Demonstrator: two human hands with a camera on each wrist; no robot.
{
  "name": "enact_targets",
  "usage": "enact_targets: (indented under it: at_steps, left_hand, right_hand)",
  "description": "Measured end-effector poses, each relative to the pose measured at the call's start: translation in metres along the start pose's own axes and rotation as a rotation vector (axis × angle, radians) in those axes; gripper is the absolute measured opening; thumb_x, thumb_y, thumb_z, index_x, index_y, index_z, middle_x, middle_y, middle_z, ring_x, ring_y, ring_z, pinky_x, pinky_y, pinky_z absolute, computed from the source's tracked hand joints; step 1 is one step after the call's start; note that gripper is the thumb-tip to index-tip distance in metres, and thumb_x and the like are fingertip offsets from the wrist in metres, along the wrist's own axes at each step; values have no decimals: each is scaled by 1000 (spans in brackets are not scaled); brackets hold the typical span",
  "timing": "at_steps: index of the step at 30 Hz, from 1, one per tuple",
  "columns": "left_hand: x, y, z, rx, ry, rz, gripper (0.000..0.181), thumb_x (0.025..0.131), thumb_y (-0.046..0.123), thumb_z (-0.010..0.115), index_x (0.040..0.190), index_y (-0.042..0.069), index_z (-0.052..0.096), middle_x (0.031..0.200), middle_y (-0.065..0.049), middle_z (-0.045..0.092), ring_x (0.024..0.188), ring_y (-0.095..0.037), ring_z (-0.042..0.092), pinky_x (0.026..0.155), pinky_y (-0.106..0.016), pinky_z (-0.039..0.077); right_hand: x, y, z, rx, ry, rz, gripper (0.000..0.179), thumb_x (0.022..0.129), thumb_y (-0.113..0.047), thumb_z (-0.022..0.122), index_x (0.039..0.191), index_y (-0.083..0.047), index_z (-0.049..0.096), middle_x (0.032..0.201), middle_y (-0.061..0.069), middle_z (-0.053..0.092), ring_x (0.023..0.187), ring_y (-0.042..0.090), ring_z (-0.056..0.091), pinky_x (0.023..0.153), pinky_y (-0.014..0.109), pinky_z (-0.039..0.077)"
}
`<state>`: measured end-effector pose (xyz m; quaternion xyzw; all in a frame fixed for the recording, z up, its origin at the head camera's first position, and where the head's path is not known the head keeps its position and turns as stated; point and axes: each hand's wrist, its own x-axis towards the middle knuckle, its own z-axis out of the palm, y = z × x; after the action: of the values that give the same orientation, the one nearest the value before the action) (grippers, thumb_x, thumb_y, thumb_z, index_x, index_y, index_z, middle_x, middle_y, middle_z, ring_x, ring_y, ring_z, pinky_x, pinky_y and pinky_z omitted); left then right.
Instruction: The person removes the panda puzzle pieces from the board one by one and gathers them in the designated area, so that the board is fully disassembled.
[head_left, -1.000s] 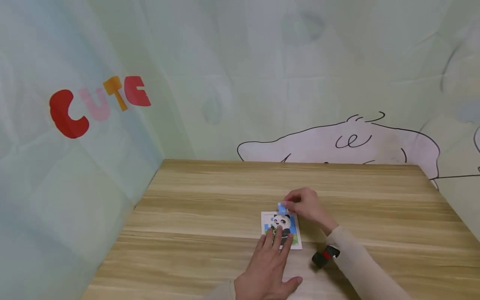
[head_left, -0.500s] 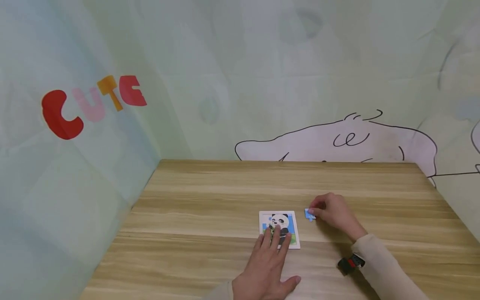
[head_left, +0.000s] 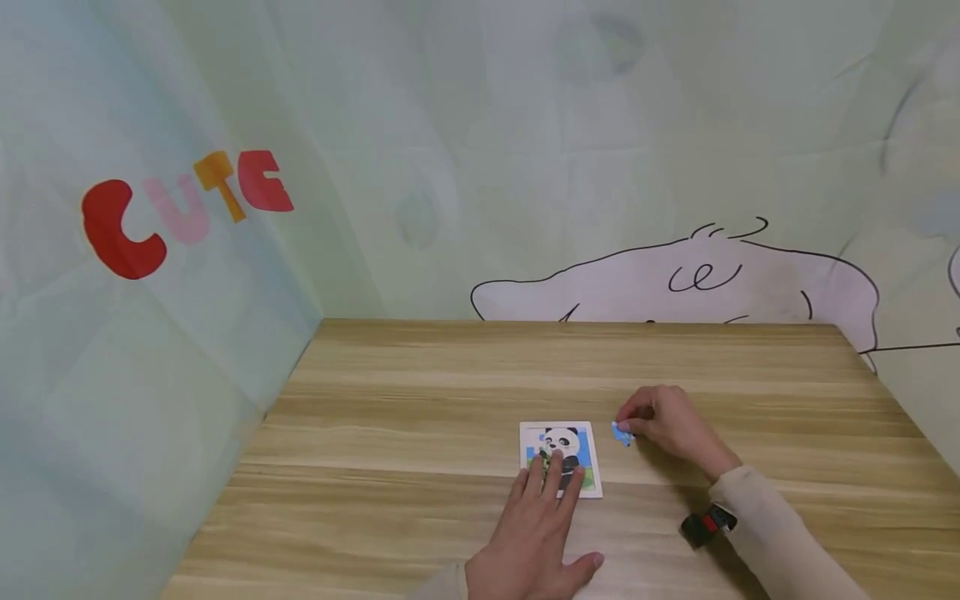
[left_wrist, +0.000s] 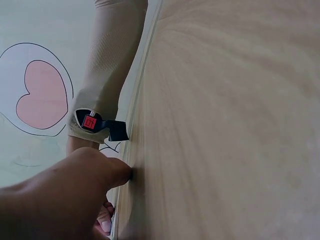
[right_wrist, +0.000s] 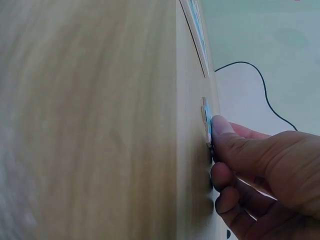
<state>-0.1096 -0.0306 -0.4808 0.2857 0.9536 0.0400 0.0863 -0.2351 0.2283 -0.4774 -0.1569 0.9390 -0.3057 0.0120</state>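
While the left hand (head_left: 528,533) stays spread, the right hand (head_left: 672,423) pinches a piece (head_left: 622,434), now beside the puzzle (head_left: 564,442).

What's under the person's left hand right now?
The left hand lies over the lower part of the white-framed rectangular panda jigsaw and the light-brown wooden table. The panda's face shows beyond it; whatever is directly beneath the hand is covered.
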Motion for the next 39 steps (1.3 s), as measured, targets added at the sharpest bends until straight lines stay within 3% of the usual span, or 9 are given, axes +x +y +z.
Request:
enact_targets:
  at_steps: [4, 10, 17, 23, 32, 39]
  left_hand:
    - [0, 0, -2, -18, -19, -4, 97, 99, 78, 45, 173, 19, 23, 180, -18, 22, 165, -42, 27, 129, -57, 33]
    - [1, -1, -2, -32, -39, -5, 97, 99, 79, 44, 173, 20, 23, 181, -17, 20, 166, -42, 26, 130, -57, 32]
    - [1, -4, 0, -55, -2, 13, 95, 100, 76, 45, 173, 18, 24, 180, -19, 21, 165, -43, 26, 129, -58, 33]
    - [0, -3, 2, -24, 45, 27, 95, 99, 76, 45, 171, 17, 28, 178, -20, 26, 163, -44, 31, 125, -59, 37]
    - [0, -3, 2, 8, 60, 36, 93, 100, 75, 45, 170, 15, 32, 177, -20, 29, 162, -43, 33, 125, -58, 39]
    - [1, -1, 4, 64, 96, 41, 93, 100, 76, 45, 168, 14, 36, 175, -20, 34, 159, -42, 38, 123, -56, 41]
  right_hand:
    - [0, 3, 0, -13, 18, -25, 5, 93, -10, 82, 93, -15, 84, 93, -1, 81, 85, 11, 65, 79, 32, 56]
    - [0, -12, 2, -18, 126, -60, 5, 96, -11, 79, 93, -13, 83, 89, 0, 78, 73, 9, 56, 65, 24, 46]
    - [8, -48, 25, 29, 9, -145, 13, 98, -5, 75, 104, -12, 84, 95, 0, 78, 77, 7, 58, 69, 22, 49]
    - [14, -60, 45, 32, -67, -167, 12, 99, -7, 75, 105, -13, 83, 97, 0, 76, 83, 6, 60, 73, 21, 52]
    - [15, -66, 47, -10, -43, -193, 10, 97, -4, 75, 100, -11, 83, 97, 2, 75, 84, 7, 62, 74, 25, 53]
    - [11, -71, 49, -145, -20, -249, 16, 95, 2, 73, 99, -10, 83, 99, 1, 75, 88, 12, 67, 82, 36, 59]
